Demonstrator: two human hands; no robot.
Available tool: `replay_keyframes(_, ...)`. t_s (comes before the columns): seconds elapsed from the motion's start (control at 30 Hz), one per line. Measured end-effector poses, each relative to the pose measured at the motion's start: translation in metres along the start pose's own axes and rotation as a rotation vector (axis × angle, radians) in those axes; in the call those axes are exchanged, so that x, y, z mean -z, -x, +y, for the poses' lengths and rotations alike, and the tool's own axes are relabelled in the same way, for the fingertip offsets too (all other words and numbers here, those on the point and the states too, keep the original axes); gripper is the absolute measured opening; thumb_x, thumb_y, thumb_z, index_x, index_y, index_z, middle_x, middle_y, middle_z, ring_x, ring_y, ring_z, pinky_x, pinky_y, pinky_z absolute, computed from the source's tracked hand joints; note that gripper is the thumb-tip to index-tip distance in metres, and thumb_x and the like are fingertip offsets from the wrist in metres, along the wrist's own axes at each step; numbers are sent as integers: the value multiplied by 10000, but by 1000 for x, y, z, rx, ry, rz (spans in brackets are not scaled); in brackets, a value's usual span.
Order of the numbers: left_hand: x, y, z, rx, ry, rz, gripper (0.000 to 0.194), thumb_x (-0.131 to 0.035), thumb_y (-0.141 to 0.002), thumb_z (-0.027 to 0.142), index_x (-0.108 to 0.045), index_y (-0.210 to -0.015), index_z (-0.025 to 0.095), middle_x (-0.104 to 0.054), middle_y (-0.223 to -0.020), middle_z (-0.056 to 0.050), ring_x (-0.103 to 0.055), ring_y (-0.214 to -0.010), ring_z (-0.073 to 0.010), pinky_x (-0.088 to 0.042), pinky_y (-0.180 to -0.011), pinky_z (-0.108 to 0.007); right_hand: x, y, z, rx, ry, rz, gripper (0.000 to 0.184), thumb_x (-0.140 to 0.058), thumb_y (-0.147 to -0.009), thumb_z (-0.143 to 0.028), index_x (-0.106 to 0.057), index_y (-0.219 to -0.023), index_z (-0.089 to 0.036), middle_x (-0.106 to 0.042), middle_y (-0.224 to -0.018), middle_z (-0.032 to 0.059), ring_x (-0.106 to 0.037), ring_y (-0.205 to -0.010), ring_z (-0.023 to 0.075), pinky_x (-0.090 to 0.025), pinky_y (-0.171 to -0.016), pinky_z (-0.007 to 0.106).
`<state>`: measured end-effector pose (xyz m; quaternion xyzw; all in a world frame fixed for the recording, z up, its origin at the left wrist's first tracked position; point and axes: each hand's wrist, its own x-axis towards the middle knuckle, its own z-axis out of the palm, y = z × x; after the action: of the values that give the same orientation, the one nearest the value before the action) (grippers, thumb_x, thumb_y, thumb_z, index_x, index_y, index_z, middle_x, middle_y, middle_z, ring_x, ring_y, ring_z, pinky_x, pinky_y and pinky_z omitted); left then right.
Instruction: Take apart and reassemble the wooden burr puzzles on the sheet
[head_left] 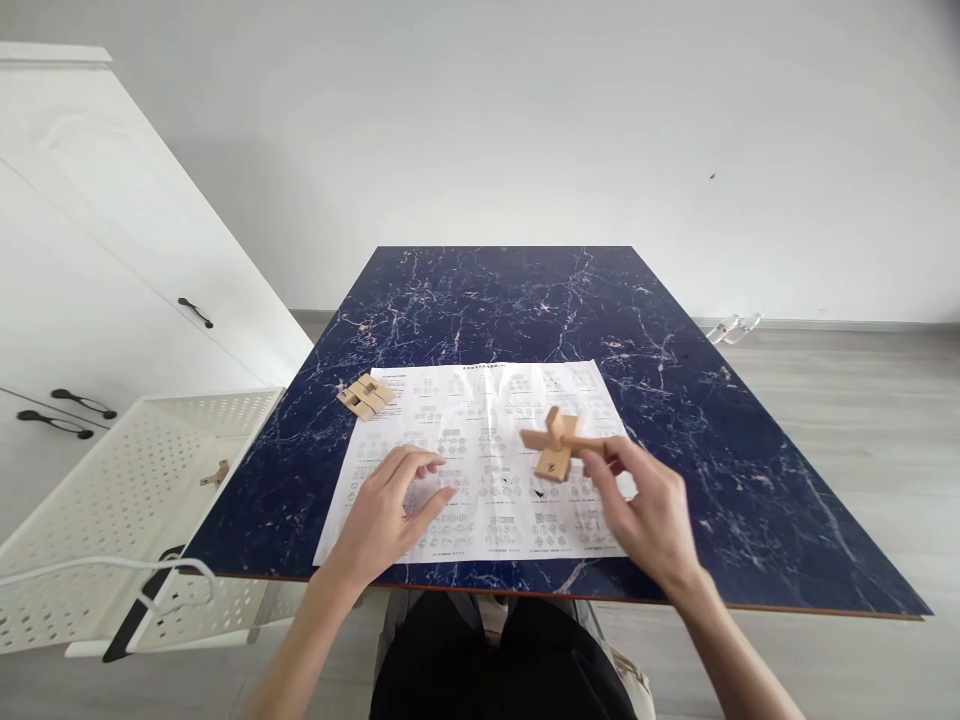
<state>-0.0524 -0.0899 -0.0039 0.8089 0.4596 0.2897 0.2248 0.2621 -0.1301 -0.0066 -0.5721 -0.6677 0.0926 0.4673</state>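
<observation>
My right hand (645, 500) grips one arm of a wooden interlocking puzzle (556, 445), made of crossed light-brown pieces; a dark mark shows on its broad lower piece. It is over the right part of a creased white instruction sheet (465, 440) printed with small diagrams. To the left, my left hand (394, 500) is above the same sheet, fingers curved and thumb apart, holding nothing. Several flat wooden puzzle pieces (366, 397) sit side by side at the sheet's upper left corner.
The sheet lies on a dark blue marble-patterned table (510, 300). Left of it stands a white perforated basket (247, 420) with a small wooden piece (215, 474) inside and a white cable (97, 565) across it. A white cabinet (135, 270) is beyond. Clear bottles (733, 328) are near the wall.
</observation>
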Motion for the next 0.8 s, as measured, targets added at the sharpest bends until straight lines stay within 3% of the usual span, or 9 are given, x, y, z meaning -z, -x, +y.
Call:
replay_keyframes(0.13,-5,-1,7,52,259,-103,809,-860,-842,644,-538,-1504,309,-621,-1483,-138,-655,-1235,-334,-550,-1050,-480,-27,13,-24,33,-151,-134,223,-556,-1103,-264,-612,-891,-221,-597,-734,-8,-553,-611,157,-430,-581,283)
replay_keyframes(0.23,-11,-2,14,89,451,-201,1135,-962,-654,695,-447,-1607,357,-508,-1656,-134,-531,-1464,-415,-447,-1213,-567,-41,20,-33,38,-239,-219,181,-546,-1110,-242,-656,-970,-209,-600,-762,-1,-557,-638,160,-435,-603,292)
replay_keyframes(0.3,-12,-2,17,107,507,-242,1147,-982,-648,662,-448,-1618,362,-521,-1654,-129,-502,-1502,-429,-414,-1244,-593,-45,22,-37,51,-297,-263,168,-538,-1114,-225,-693,-1053,-204,-625,-799,10,-568,-657,161,-442,-616,294)
replay_keyframes(0.43,-10,-2,22,109,535,-230,988,-976,-726,568,-519,-1576,356,-599,-1568,-116,-591,-1405,-404,-490,-1179,-569,-48,25,-42,67,-369,-285,190,-526,-1117,-194,-713,-1142,-206,-653,-840,15,-570,-667,154,-447,-624,291)
replay_keyframes(0.6,-10,-2,23,113,545,-183,974,-1018,-675,489,-552,-1522,363,-618,-1522,-102,-612,-1353,-390,-520,-1134,-546,-53,26,-44,54,-299,-220,189,-533,-1108,-198,-695,-1008,-199,-604,-767,1,-524,-627,151,-424,-606,303)
replay_keyframes(0.7,-10,-1,19,134,568,-162,960,-1023,-668,476,-563,-1503,367,-600,-1538,-100,-597,-1367,-391,-505,-1148,-546,-56,27,-46,-21,-331,-233,181,-542,-1113,-248,-700,-1031,-214,-621,-784,4,-553,-655,161,-445,-629,309)
replay_keyframes(0.8,-10,2,15,142,658,-101,917,-997,-698,532,-578,-1495,362,-557,-1576,-106,-570,-1406,-397,-479,-1177,-529,-56,24,-49,-162,-462,-297,165,-608,-1093,-334,-673,-1200,-227,-714,-1011,52,-644,-814,184,-517,-725,318)
